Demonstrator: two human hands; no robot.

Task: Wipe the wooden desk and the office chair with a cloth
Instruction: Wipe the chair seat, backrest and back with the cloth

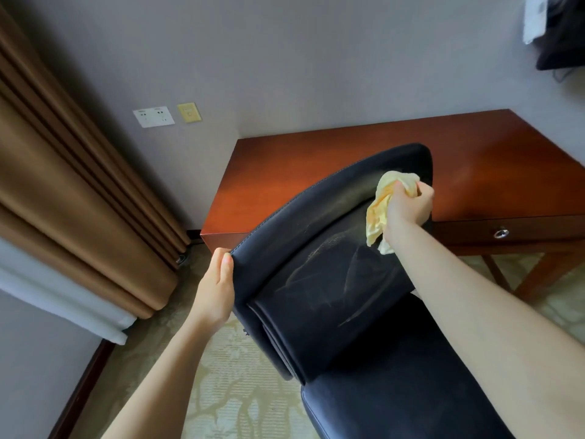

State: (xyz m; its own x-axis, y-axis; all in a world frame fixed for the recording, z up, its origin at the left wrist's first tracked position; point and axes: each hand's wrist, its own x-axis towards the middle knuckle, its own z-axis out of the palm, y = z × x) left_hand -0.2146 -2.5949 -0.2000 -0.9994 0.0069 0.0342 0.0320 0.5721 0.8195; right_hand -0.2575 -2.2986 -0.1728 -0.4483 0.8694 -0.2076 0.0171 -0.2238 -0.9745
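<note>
your right hand (408, 207) clenches the cloth (378, 213) on the chair back (323, 280) | unwiped length runs below it toward you | left hand (218, 293) grips the back's edge

The chair back (316, 280) leaned across the near left part of the desk (474, 160) and blocked the way there. Right of it, the desk top lay open to reach. Between the chair back and the curtain (79, 201) ran a free strip of carpet (228, 375). The wall (316, 58) closed the far side.

Patterned carpet (234, 359) carries the wooden desk (474, 160); also the office chair (332, 296).
</note>
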